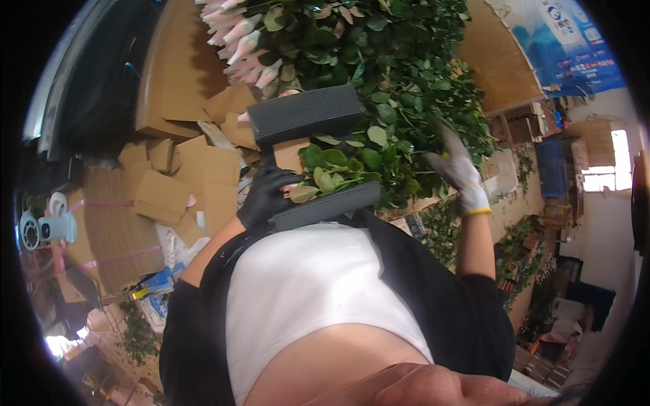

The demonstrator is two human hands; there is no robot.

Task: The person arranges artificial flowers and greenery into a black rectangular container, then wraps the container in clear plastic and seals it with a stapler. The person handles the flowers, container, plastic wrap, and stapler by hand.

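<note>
tbh I'd steady the leafy bunch (332, 168) by the table's (414, 206) near edge with your left hand (265, 196) (can't tell if it's gripping), then let your flat, unclenched right hand (459, 166) gently straighten it between those ribbed pads (328, 206)

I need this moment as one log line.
left hand: black-gloved, beside ribbed grey panel | right hand: pale-gloved, open, beside green foliage

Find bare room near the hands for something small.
Small tan patch between upper ridged block and lower ridged block, left of the leaves; brown board between leaves and blue sheet, tilt unclear. Crowded: leaves beside right hand, cardboard left of left hand.
</note>
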